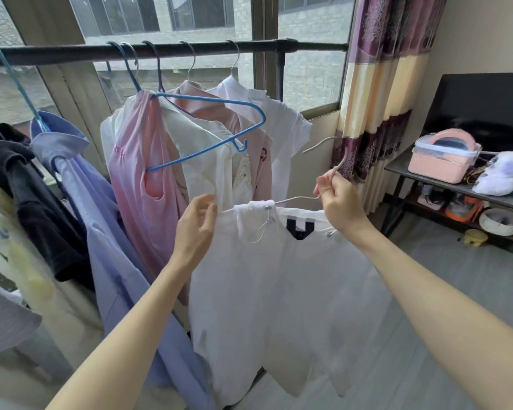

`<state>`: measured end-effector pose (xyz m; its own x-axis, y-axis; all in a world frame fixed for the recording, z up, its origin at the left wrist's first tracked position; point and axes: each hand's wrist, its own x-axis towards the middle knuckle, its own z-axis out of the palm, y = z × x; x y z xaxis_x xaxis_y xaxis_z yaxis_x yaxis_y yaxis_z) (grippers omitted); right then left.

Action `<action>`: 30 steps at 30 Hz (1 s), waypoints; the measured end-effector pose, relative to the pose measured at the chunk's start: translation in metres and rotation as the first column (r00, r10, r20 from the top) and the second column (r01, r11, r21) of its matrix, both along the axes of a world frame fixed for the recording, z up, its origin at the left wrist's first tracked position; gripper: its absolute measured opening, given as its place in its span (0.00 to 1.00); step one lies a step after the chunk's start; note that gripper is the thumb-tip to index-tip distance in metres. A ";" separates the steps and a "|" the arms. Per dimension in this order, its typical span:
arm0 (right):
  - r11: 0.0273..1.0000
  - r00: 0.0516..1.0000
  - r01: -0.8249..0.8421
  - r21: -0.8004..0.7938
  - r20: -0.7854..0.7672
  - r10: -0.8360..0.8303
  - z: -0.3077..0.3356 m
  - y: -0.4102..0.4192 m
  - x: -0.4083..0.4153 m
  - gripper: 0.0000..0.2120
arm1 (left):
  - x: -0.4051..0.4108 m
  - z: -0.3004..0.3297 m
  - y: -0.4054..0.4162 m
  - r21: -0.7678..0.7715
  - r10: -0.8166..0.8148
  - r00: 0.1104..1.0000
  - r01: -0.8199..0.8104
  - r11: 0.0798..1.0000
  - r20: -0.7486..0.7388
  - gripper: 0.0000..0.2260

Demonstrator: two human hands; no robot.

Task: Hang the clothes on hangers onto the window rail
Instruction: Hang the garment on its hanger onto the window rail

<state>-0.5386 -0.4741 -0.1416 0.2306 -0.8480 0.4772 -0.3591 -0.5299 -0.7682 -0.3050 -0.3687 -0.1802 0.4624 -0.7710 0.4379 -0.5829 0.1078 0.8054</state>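
no readable text, labels, brands or numbers anywhere

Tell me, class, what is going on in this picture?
A person is hanging laundry by a window. The right hand grips the neck of a pale hanger carrying a white garment, while the left hand, fingers loosely open, touches the hanger's other end. The hanger is not yet on the dark rail, where a pink dress, a blue shirt and other clothes already hang.

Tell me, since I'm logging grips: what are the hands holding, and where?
The right hand grips the white hanger at the base of its hook; the left hand touches its other end.
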 end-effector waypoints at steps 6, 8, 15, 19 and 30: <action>0.991 0.991 0.131 0.010 -0.001 -0.131 -0.003 -0.004 -0.008 0.15 | 0.011 -0.033 0.008 0.252 -0.062 0.997 0.071 0.965 -0.046 0.15; 0.986 0.985 0.169 0.004 -0.048 -0.168 -0.005 -0.004 -0.011 0.14 | 0.010 -0.032 0.008 0.180 -0.023 0.999 0.015 0.984 0.041 0.15; 0.971 0.964 0.238 -0.029 -0.116 -0.239 -0.011 -0.010 -0.030 0.18 | 0.026 -0.013 0.012 0.005 0.146 0.987 -0.146 0.989 0.069 0.09; 0.961 0.954 0.276 0.024 -0.130 -0.270 -0.008 -0.012 -0.027 0.19 | -0.001 -0.022 0.010 0.095 -0.098 0.993 0.092 0.991 0.061 0.15; 0.954 0.941 0.295 -0.053 -0.157 -0.300 -0.004 -0.011 -0.042 0.15 | -0.025 -0.035 -0.001 -0.086 0.023 0.936 0.008 0.996 0.351 0.10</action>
